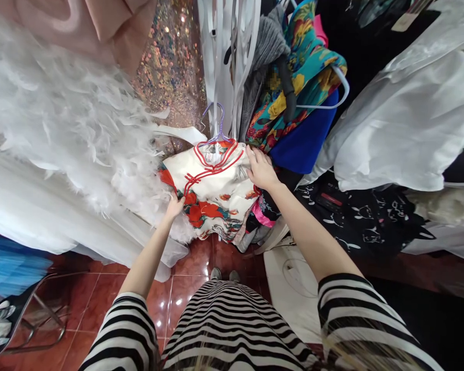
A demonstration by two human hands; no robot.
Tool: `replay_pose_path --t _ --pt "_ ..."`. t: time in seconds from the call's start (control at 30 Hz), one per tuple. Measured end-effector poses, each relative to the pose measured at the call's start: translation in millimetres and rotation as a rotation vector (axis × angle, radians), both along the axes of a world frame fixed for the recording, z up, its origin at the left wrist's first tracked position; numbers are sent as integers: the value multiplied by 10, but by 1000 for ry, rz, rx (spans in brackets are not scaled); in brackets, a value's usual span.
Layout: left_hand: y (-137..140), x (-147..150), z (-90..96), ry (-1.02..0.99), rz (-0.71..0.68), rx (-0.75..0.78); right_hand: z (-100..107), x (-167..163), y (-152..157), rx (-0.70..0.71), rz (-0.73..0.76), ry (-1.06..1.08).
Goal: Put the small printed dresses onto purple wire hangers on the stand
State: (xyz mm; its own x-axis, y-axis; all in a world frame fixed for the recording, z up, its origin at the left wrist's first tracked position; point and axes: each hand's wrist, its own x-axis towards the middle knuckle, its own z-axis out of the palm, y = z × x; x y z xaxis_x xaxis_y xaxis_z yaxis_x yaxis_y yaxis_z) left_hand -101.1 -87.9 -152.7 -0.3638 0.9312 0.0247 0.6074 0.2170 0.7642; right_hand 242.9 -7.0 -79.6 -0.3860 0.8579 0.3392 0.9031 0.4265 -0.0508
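In front of me hangs a white qipao-style dress (232,180) with red piping, a red knotted fastener and red flower prints. A purple hanger (221,135) comes out of its neckline. My left hand (175,206) pinches the dress's edge on the left side, below the sleeve, with thumb and fingers closed on the cloth. On the shoulder at the right lies my right hand (261,168), its fingers stretched out flat over the fabric. Some of the dress's lower part is bunched and hard to make out.
White feathered gowns (81,123) crowd the left, beside a sequined cloth (170,67). At the right hang a teal floral garment (286,93), a blue cloth (305,144) and a white satin piece (406,118). A white box-like object (290,278) stands on the red tiled floor (193,260).
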Motion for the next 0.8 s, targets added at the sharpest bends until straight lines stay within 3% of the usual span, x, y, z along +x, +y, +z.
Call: replay_pose_path --t 0.1,0.3,0.5,0.6,0.7,0.8 --pt "-42 12 -84 -59 -39 -53 -30 21 -40 -4 12 9" --pt "-121 141 -194 -29 -46 101 -128 53 -133 -10 5 84" --pt "-232 290 -179 32 -39 145 -225 -6 -338 6 -71 176" --pt "-289 390 -137 90 -54 240 -297 -78 -496 6 -81 216" --pt "-390 502 -107 145 -169 309 -405 -144 -684 -29 -69 260" --pt "-605 566 -145 129 -307 257 -580 -165 -929 -79 -62 340"
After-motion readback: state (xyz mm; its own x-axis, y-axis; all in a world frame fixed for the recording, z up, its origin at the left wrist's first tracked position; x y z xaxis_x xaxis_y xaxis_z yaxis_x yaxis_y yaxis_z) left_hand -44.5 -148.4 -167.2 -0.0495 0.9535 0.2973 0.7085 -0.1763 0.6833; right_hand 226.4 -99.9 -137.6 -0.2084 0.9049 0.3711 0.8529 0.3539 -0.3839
